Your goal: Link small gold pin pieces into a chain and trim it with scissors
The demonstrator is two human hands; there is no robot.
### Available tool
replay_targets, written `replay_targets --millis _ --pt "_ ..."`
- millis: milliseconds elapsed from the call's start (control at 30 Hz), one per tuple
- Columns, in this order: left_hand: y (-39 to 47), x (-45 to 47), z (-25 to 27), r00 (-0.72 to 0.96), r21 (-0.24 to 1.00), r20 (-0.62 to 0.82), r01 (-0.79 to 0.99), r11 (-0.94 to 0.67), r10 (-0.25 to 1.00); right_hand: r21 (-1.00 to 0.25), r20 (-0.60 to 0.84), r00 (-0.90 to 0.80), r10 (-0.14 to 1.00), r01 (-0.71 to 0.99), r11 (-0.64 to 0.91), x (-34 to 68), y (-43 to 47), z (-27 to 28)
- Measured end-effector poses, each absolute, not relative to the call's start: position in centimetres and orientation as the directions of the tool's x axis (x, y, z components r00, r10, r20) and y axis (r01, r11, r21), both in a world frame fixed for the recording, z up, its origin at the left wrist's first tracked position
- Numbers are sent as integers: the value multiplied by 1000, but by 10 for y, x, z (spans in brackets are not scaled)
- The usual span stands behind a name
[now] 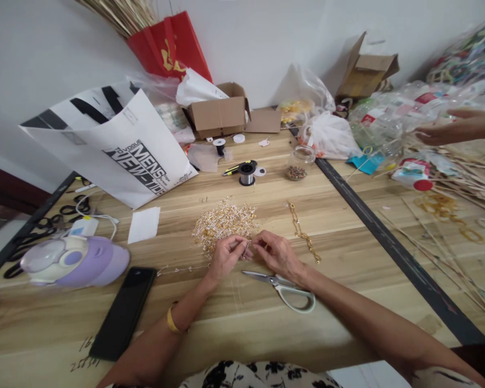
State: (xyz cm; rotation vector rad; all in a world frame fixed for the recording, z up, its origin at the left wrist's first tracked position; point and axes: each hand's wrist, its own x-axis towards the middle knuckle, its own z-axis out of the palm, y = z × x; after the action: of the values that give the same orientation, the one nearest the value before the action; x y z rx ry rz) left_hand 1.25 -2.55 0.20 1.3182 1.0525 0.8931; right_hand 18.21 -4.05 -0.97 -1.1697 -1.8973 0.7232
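Observation:
My left hand (227,255) pinches a thin beaded strand (181,270), whose tail lies on the table to the left; tiny beads show at the fingertips. Close beside it, my right hand (277,251) has thumb and fingers pressed together on something too small to make out. Just beyond both hands spreads a pile of small gold and clear beaded pieces (224,222). White-handled scissors (295,293) lie below my right hand, blades pointing left. A gold chain (301,233) rests to the right. Fine thread seems to trail on the table below my fingers.
Behind the pile are a wire spool (247,174) and a glass jar (299,164) of beads. On the left stand a phone (123,312), a purple device (92,261) and a white bag (125,151). A co-worker's hand (456,127) reaches over plastic bottles at right.

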Motion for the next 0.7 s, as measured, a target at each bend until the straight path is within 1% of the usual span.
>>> replay_targets --millis 100,367,533,633,700 --pt "-26 12 0 313 995 -87 79 65 946 -820 283 -270 920 430 378 182 -40 -10" --pt "-27 12 -3 323 992 -90 110 57 942 -930 119 -271 955 306 202 182 -39 -6" --pt "-30 13 -1 343 991 -61 131 17 937 -984 45 -306 951 152 95 178 -37 -15" --pt "-31 14 -2 354 987 -17 155 -41 935 -999 23 -312 950 40 37 175 -37 -17" --pt "-31 14 -3 364 982 14 173 -82 931 -1000 -5 -312 950 0 -5 174 -37 -15"
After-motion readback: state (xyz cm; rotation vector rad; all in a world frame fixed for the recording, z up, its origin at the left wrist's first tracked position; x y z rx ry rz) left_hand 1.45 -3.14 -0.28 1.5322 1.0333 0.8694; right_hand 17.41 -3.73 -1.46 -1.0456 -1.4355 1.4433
